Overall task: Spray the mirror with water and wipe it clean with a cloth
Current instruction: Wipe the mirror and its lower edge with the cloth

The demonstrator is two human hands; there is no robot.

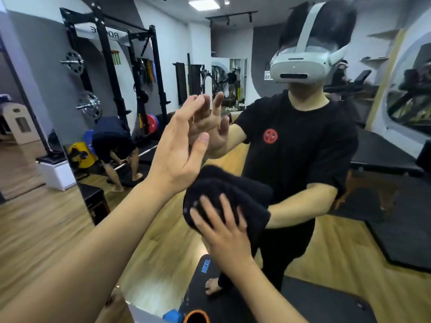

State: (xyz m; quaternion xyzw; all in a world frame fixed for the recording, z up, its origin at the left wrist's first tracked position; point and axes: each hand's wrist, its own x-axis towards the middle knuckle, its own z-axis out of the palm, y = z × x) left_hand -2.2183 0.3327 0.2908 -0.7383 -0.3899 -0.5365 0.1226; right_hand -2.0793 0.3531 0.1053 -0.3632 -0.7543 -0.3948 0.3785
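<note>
A large wall mirror (349, 241) fills most of the head view and shows my own reflection in a black shirt and a white headset. My right hand (224, 231) presses a black cloth (217, 190) flat against the glass with its fingers spread. My left hand (179, 150) is raised above it, fingers straight, fingertips at or near the glass where they meet their reflection. No spray bottle can be made out.
The mirror's left edge (70, 164) runs down beside a doorway. Reflected behind me are a squat rack, weight plates, black mats and a person bent over a barbell. A blue and an orange-rimmed object (196, 317) sit at the bottom edge.
</note>
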